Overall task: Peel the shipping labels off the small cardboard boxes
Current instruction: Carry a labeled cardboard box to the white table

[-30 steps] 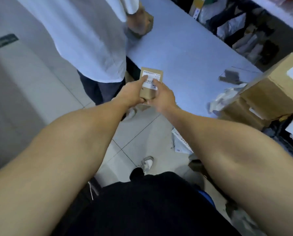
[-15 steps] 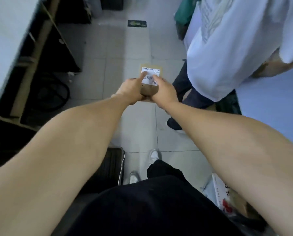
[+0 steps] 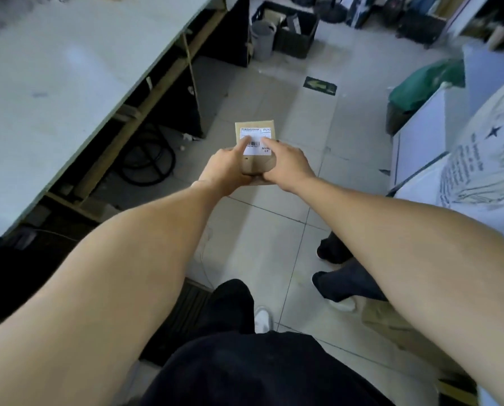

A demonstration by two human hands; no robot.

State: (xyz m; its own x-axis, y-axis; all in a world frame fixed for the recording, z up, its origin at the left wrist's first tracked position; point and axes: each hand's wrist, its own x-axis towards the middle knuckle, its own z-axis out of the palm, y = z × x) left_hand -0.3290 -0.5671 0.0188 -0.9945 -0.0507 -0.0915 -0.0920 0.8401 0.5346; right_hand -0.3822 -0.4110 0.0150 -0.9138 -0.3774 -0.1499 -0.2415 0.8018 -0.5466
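- Head view: a small cardboard box (image 3: 256, 159) is held up in front of the person, between both hands and above the tiled floor (image 3: 262, 92). It is plain brown, with its far edge tilted away from the camera.
- A white shipping label (image 3: 256, 142) covers the far half of the box's top face. It carries small print along its far edge, a barcode in the middle and the letters "MXR" with "03" at its right corner. The label lies flat; no lifted corner can be made out.
- Half a second ago the same box was held the same way, but a person in a white shirt stood just right of the hands; now that white printed shirt (image 3: 485, 159) sits well off to the right, and a grey worktop (image 3: 54, 92) fills the space left of the hands. A second ago a pale blue table lay beyond the hands; it is out of sight now.
- The left hand (image 3: 224, 171) grips the box's near left side with curled fingers, and its index finger stretches forward onto the label's left part.
- The right hand (image 3: 288, 167) grips the near right side likewise, its index finger resting on the label's right part near the barcode.
- A black crate (image 3: 296, 30) stands far beyond the hands, and dark shoes (image 3: 332, 250) stand on the floor below the right forearm.
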